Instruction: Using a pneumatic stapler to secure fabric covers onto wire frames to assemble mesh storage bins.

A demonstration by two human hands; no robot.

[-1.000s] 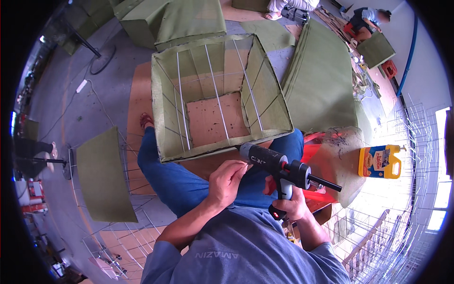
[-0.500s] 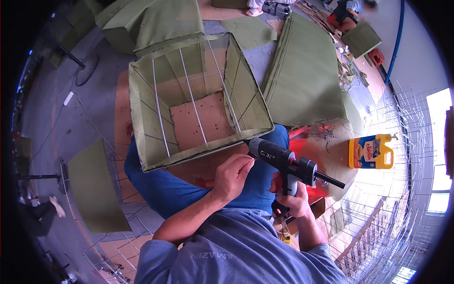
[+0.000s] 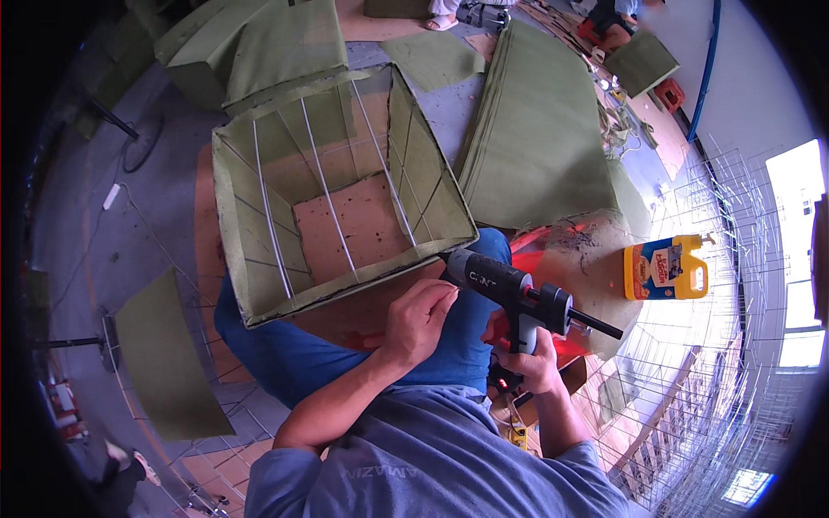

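Observation:
My right hand (image 3: 533,361) is wrapped round the grip of a black and grey glue gun (image 3: 492,281), with a dark glue stick (image 3: 604,327) poking out of its back end. The gun's nozzle meets the near right rim of a square wire-frame box (image 3: 345,273) covered in green fabric. Just below the nozzle, my left hand (image 3: 419,318) has its fingertips pinched together close to that rim; what lies between them is too small to make out. The box tilts over my lap, its open side crossed by several pale wires.
A stack of green fabric sheets (image 3: 544,129) lies beyond the box on the right. A yellow jug (image 3: 691,269) stands right of the gun, near wire grids (image 3: 691,363). Another green sheet (image 3: 164,363) lies on the left. At the far right sits another person (image 3: 615,26).
The whole view has shifted, so the box and gun appear slightly further left. My hands keep the same hold, and the nozzle stays at the rim. Feet at lower left have moved.

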